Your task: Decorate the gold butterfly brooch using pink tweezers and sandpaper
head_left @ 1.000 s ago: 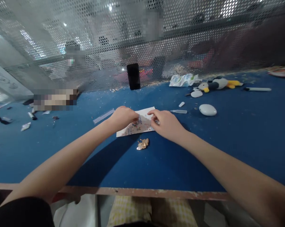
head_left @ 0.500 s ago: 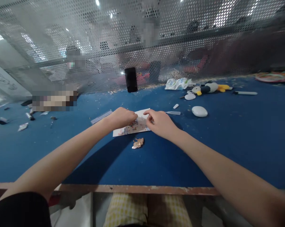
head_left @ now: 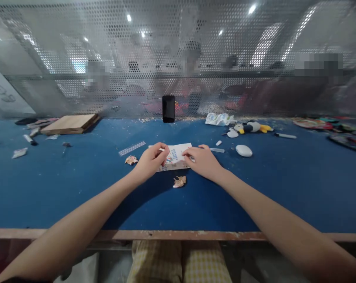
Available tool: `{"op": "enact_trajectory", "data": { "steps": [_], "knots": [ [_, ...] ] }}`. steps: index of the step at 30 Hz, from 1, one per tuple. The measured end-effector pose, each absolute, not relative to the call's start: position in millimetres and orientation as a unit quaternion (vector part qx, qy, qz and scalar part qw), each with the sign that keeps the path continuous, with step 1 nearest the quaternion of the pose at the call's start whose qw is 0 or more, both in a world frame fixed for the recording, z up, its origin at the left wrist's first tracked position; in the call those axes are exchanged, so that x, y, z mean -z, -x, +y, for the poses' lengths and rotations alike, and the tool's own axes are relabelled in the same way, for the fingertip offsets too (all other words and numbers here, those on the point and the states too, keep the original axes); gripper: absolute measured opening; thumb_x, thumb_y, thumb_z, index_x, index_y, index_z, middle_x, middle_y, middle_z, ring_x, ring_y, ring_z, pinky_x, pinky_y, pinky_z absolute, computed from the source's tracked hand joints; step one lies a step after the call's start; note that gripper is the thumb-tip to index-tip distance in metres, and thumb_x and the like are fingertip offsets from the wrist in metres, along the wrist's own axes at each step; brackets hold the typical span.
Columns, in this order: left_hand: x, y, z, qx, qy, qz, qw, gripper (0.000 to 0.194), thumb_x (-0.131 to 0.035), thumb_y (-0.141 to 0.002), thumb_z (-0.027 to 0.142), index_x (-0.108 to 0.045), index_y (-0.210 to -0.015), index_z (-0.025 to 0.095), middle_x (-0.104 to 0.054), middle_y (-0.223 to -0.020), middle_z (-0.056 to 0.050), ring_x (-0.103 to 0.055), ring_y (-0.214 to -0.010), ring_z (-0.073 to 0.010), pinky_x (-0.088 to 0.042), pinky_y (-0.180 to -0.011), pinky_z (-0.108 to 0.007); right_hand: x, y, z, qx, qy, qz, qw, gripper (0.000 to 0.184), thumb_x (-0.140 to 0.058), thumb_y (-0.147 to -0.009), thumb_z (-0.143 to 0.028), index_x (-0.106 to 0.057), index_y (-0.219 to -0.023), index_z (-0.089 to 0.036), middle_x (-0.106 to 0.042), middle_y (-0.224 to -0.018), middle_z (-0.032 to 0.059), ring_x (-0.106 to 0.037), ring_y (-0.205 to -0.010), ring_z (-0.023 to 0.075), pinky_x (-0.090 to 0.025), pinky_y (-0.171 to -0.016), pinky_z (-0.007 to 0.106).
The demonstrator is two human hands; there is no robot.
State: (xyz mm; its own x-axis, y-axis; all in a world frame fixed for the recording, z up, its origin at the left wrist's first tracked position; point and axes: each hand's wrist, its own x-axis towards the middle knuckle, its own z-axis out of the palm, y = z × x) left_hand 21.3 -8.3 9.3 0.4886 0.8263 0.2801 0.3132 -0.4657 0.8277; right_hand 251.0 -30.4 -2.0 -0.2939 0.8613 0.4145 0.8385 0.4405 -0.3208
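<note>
A white sheet of sandpaper (head_left: 178, 153) with printed lettering on its back lies on the blue table in front of me. Its lower strip looks bent or folded. My left hand (head_left: 151, 162) grips the left part with thumb and bent fingers. At the right edge, my right hand (head_left: 205, 161) has curled fingers and thumb on the sheet. Just below it sits a small shiny gold ornament (head_left: 180, 181). A second gold, leaf-like ornament (head_left: 131, 160) lies left of my left hand. Both fingertips are partly hidden against the paper.
Behind the sheet a black phone (head_left: 168, 109) leans on the perforated metal screen. A gem-dotted strip (head_left: 132, 148) lies left; a white oval object (head_left: 244, 150), a plush duck (head_left: 253, 127) and a pen (head_left: 285, 136) lie right. Wooden boards (head_left: 70, 123) stand back left.
My view has shifted and levelled. My left hand has drawn back and left on the sheet, uncovering more print. The second gold ornament has come into view beside my left wrist.
</note>
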Motion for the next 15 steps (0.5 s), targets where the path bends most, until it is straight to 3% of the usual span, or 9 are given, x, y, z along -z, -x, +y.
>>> {"op": "enact_trajectory", "data": {
  "steps": [4, 6, 11, 15],
  "knots": [
    [-5.6, -21.0, -12.0, -0.371, -0.759, 0.352, 0.403, 0.022, -0.047, -0.100, 0.041, -0.056, -0.095, 0.021, -0.049, -0.058, 0.006, -0.045, -0.053, -0.0093, -0.036, -0.053, -0.021, -20.8, -235.1, -30.1, -0.070, 0.465, -0.832, 0.293, 0.014, -0.061, -0.091, -0.025, -0.074, -0.094, -0.021, -0.080, -0.100, 0.0059, -0.073, -0.095, 0.0209, -0.052, -0.087, 0.036],
    [-5.0, -21.4, -13.1, -0.380, -0.753, 0.357, 0.402, 0.021, -0.051, -0.098, 0.039, -0.058, -0.093, 0.020, -0.050, -0.057, 0.006, -0.045, -0.053, -0.0096, -0.034, -0.054, -0.021, -29.1, -228.3, -30.0, -0.083, 0.431, -0.843, 0.311, 0.013, -0.065, -0.091, -0.031, -0.075, -0.094, -0.023, -0.080, -0.096, 0.0044, -0.073, -0.091, 0.0195, -0.053, -0.084, 0.033],
    [-2.7, -23.0, -13.6, -0.394, -0.744, 0.372, 0.391, 0.019, -0.059, -0.092, 0.037, -0.063, -0.089, 0.019, -0.048, -0.055, 0.006, -0.042, -0.052, -0.0099, -0.030, -0.054, -0.022, -21.4, -224.4, -32.9, -0.051, 0.417, -0.817, 0.394, 0.019, -0.059, -0.096, -0.031, -0.075, -0.089, -0.022, -0.080, -0.094, 0.0083, -0.073, -0.089, 0.0227, -0.054, -0.084, 0.039],
    [0.2, -26.2, -14.4, -0.378, -0.745, 0.368, 0.408, 0.019, -0.063, -0.088, 0.035, -0.066, -0.080, 0.018, -0.046, -0.052, 0.006, -0.039, -0.050, -0.0092, -0.026, -0.052, -0.022, -7.6, -228.2, -39.3, -0.037, 0.409, -0.817, 0.405, 0.013, -0.063, -0.094, -0.029, -0.074, -0.088, -0.023, -0.080, -0.090, 0.0057, -0.072, -0.088, 0.0221, -0.054, -0.084, 0.039]
  ]
}}
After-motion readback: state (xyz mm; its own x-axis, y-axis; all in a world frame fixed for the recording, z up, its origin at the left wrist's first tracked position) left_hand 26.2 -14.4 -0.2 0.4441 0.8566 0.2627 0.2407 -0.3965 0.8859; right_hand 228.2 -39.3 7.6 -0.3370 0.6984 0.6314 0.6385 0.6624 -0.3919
